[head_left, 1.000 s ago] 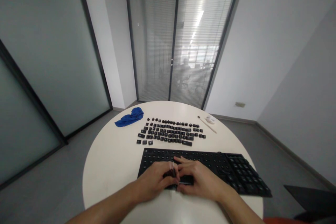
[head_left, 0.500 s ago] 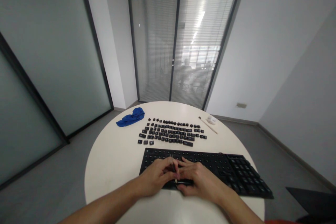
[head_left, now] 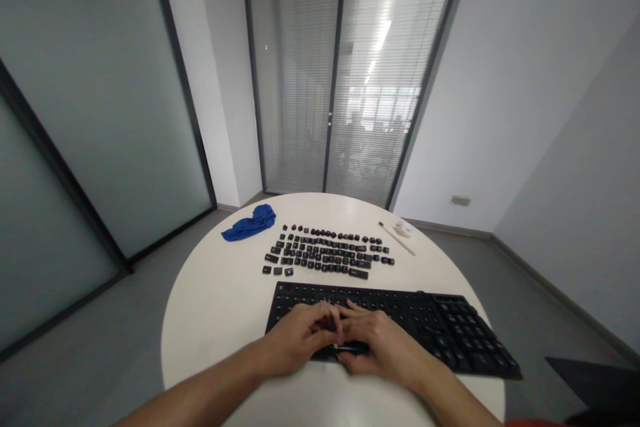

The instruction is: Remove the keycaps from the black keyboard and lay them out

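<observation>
A black keyboard lies along the near side of the round table, most of its left and middle part stripped of keycaps. Over its front left part my left hand is closed around a thin pointed tool, mostly hidden by the fingers; its kind is unclear. My right hand rests against it, fingers on the keyboard and thumb at the front edge. Between the right thumb and fingers shows a long black key, like a space bar. Beyond the keyboard, loose black keycaps lie in rows.
The round white table carries a crumpled blue cloth at the far left. A slim brush and a small white item lie at the far right. Some keys remain on the keyboard's right part.
The thin tool in my left hand has tilted slightly, and its lower end shows less. More of the long black key is visible. Both hands stay in nearly the same place.
</observation>
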